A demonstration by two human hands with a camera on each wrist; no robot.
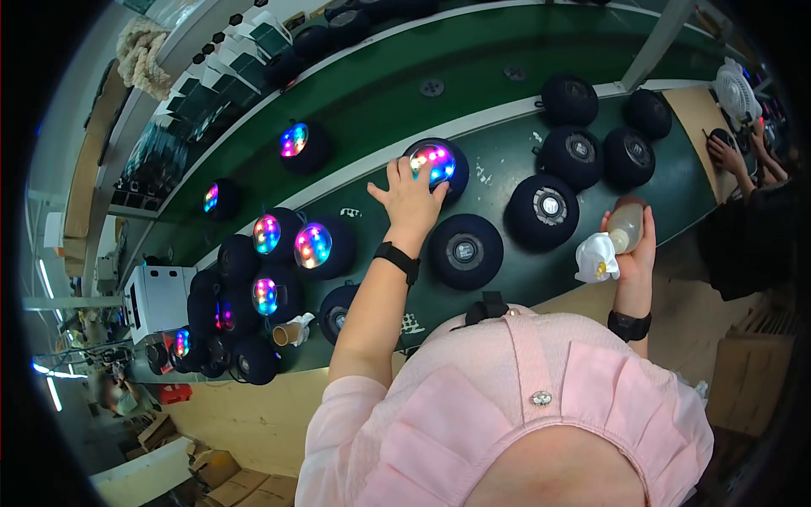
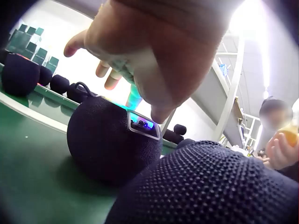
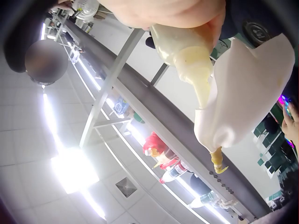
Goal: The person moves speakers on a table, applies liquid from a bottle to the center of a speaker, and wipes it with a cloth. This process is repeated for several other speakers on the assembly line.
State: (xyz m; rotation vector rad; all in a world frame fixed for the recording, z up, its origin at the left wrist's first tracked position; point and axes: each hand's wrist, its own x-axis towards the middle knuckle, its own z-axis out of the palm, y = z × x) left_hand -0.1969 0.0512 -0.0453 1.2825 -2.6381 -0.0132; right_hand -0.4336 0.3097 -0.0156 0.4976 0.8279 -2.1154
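Ceiling light (image 3: 74, 170) glares white, right wrist view; head view bowed, black-cornered.

- In the head view, the left hand (image 1: 410, 196) hides one part of the lit speaker (image 1: 442, 162).
- In the right wrist view, the top edge cuts the right hand (image 3: 173, 10); the white cloth (image 3: 247, 95) covers some part of the yellowish nozzle (image 3: 194, 74).
- The round label (image 1: 465, 251) is too small for reading.
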